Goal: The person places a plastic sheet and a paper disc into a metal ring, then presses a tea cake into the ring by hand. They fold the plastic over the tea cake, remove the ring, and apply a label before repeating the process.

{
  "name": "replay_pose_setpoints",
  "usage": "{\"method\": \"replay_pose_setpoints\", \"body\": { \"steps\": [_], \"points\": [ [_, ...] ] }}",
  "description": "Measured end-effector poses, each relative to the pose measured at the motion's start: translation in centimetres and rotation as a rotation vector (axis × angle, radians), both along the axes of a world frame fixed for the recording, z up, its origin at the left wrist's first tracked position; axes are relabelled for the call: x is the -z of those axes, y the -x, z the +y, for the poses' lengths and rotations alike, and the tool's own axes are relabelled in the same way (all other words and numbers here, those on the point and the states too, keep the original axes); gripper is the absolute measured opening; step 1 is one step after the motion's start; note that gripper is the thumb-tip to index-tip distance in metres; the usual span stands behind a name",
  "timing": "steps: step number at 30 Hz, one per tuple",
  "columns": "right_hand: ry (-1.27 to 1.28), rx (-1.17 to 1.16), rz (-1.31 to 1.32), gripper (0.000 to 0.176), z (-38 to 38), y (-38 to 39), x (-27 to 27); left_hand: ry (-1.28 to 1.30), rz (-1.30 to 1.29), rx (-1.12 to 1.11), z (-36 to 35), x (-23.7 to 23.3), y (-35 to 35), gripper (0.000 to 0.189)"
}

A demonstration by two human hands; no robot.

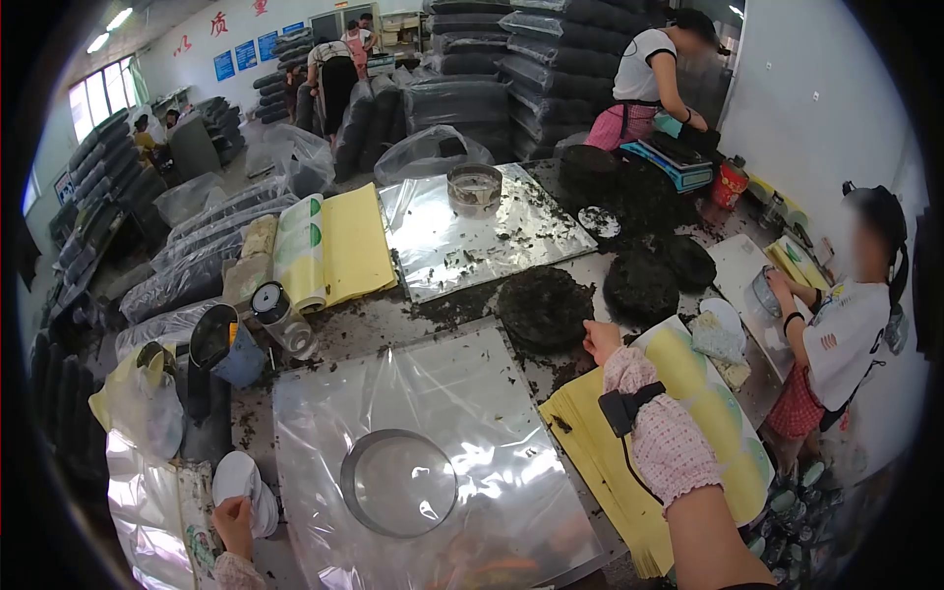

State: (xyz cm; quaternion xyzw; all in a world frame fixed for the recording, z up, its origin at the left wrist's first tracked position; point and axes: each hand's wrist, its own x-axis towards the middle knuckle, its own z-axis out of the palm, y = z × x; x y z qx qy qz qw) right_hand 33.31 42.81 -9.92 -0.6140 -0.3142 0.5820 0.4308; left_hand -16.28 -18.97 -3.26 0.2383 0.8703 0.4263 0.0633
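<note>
My left hand (233, 526) is closed at the near left, its fingers pinching the edge of a white disc (236, 479) on top of a small stack of similar discs. My right hand (602, 341) reaches to the far side, fingers curled and pinched at the edge of a dark round cake (546, 308) of flaky, leaf-like material. Between my arms, a metal ring (399, 483) rests on a clear plastic sheet (324, 413). Under my right forearm lies a stack of yellow printed sheets (590, 433).
More dark cakes (641, 285) and loose flakes lie beyond. Another metal ring (474, 189) stands on a shiny plate (433, 236) across the table. A glass jar (285, 320) and a blue jug (226, 346) stand left. Co-workers (836, 334) work at the right and back.
</note>
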Motion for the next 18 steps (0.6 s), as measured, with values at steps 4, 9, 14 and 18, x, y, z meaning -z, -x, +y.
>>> {"method": "replay_pose_setpoints", "body": {
  "steps": [4, 9, 14, 18],
  "points": [
    [-0.046, 0.011, 0.099, 0.011, -0.2, 1.1, -0.5, 0.000, 0.061, 0.018, 0.1, -0.3, -0.5, 0.008],
    [-0.094, 0.006, 0.181, 0.011, -0.6, 2.0, -0.1, -0.067, -0.012, 0.004, -0.7, 1.3, 0.1, 0.010],
    [-0.212, -0.131, 0.367, 0.015, -4.5, 1.2, -1.9, -0.094, 0.365, 0.097, 2.3, -2.1, -3.7, 0.015],
    [-0.216, -0.203, 0.514, 0.014, -11.0, 1.8, -4.6, -0.189, 0.643, 0.668, 10.8, -5.6, -16.5, 0.022]
  ]
}}
